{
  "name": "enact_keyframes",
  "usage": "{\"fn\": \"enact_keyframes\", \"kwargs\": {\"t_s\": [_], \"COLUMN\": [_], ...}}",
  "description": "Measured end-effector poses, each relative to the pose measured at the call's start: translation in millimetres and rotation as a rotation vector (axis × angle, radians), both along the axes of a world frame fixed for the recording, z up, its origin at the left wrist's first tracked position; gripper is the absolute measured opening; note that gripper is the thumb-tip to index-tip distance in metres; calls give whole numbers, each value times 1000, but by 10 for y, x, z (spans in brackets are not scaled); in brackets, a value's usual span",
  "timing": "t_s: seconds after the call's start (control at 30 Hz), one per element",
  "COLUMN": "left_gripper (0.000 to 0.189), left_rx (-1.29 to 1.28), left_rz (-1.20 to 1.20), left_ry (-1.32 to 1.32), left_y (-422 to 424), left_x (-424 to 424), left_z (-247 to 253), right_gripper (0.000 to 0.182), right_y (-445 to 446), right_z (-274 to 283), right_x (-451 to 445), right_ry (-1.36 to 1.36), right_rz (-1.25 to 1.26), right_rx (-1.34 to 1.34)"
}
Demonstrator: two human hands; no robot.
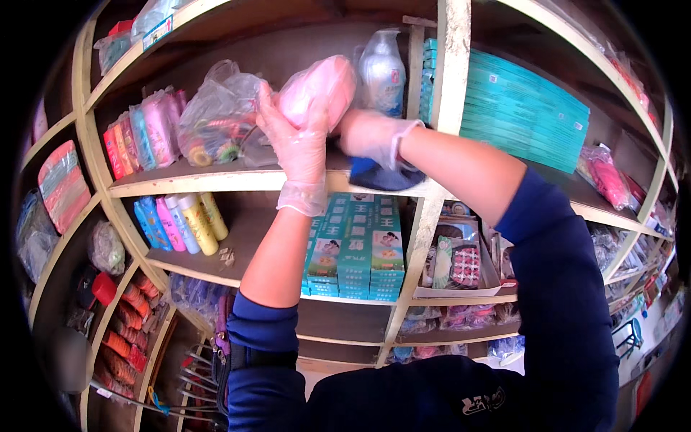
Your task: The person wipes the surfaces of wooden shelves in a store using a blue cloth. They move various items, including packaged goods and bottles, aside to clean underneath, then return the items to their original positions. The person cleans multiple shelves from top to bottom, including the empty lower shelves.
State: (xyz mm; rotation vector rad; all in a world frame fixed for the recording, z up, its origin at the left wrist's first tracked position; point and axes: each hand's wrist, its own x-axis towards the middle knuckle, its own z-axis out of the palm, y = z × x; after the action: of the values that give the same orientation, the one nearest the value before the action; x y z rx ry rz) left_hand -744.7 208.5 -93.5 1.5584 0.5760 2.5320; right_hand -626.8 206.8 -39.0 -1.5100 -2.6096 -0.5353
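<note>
My left hand [294, 129], in a thin clear glove, grips a pink item in clear plastic wrap [318, 92] above the upper shelf. My right hand [372, 135], gloved too and blurred, is just right of the pink item; its fingers are partly hidden, so its hold cannot be told. Below it, a dark blue cloth-like item [386, 175] hangs over the shelf edge. A wrapped pump bottle [382, 73] stands behind my right hand. Left of my left hand lies a clear plastic bag of colourful hair-tie-like rings [221, 121].
Colourful packets [143, 132] stand at the upper shelf's left. Below are spray cans or bottles [189, 221] and stacked green boxes [353, 248]. A wooden upright [453, 65] separates my right arm's bay from a large teal carton [523, 108]. An open box of small goods [459, 259] sits lower right.
</note>
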Motion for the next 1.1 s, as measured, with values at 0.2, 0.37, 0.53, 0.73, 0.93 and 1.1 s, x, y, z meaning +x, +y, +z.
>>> {"fn": "enact_keyframes", "kwargs": {"t_s": [0.2,0.37,0.53,0.73,0.93,1.1], "left_gripper": [86,88,89,84,90,98], "left_rx": [2,-31,-28,-52,-99,-219], "left_rz": [-83,-51,-24,68,122,141], "left_ry": [-55,-1,37,183,344,594], "left_y": [-7,-34,-45,-44,-108,-294], "left_x": [-185,-205,-114,-100,-28,206], "left_z": [13,13,15,-14,68,217], "right_gripper": [26,21,18,21,20,25], "right_y": [-687,-994,-861,-1215,-1851,-2047], "right_z": [27,290,86,98,275,202], "right_x": [17,-23,-165,-202,71,839], "right_ry": [365,-165,-641,-622,-600,-55], "right_rz": [141,-176,-220,-232,-82,-165], "right_rx": [-309,27,13,-28,-52,-165]}}
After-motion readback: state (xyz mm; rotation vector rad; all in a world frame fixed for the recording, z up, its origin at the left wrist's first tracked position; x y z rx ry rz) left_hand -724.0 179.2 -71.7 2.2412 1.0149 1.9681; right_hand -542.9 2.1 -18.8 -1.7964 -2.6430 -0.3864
